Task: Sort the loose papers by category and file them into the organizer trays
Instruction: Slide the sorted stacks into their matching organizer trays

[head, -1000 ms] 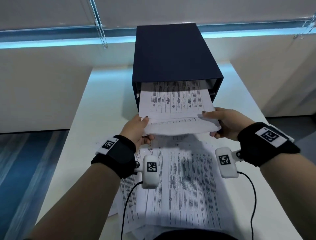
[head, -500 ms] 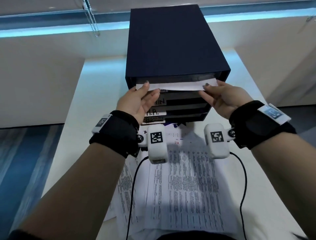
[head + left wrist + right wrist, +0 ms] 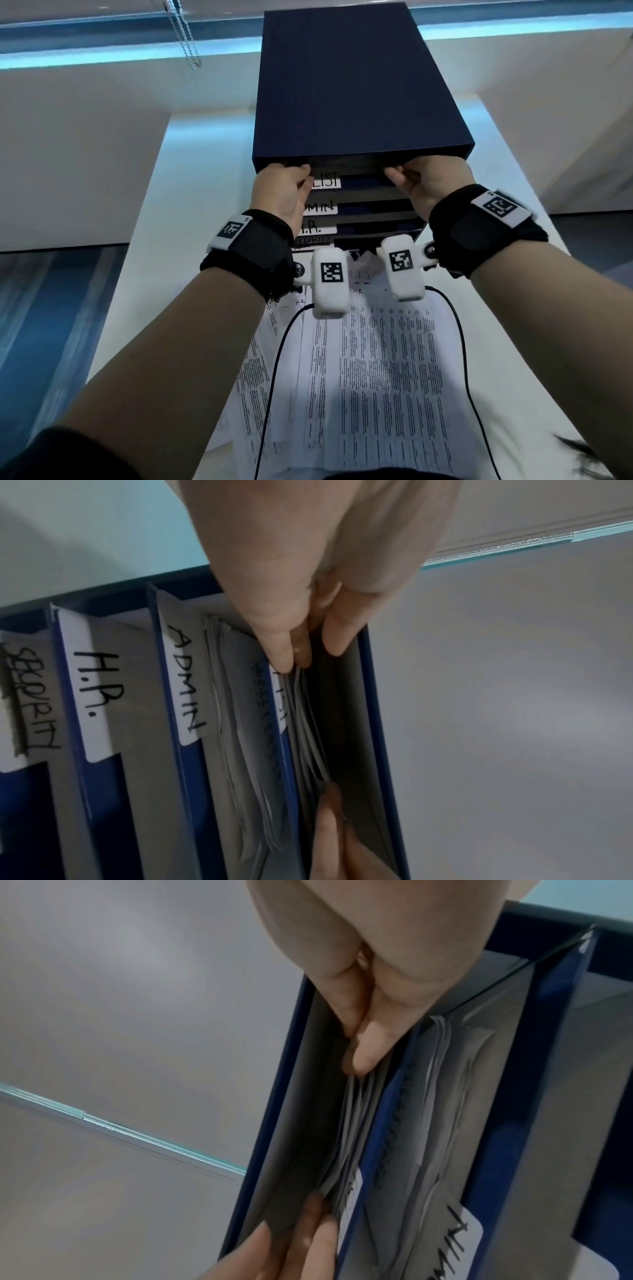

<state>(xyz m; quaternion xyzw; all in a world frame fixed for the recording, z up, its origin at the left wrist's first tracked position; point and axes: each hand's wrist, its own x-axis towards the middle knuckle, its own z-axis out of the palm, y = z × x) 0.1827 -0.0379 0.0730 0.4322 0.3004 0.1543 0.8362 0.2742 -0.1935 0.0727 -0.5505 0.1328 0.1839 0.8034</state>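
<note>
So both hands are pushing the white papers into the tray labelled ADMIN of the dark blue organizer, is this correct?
Not quite. The left hand and right hand push the white papers into the top tray of the dark blue organizer, the one with a label ending in LIST. The ADMIN tray is the next one down, as the left wrist view shows.

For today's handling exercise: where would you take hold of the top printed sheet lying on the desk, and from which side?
Probably the near edge of the top printed sheet, coming from the person's side. It lies flat on the desk over other papers, its far end by the organizer, cables across its sides. Slide fingers under that edge and pinch.
</note>
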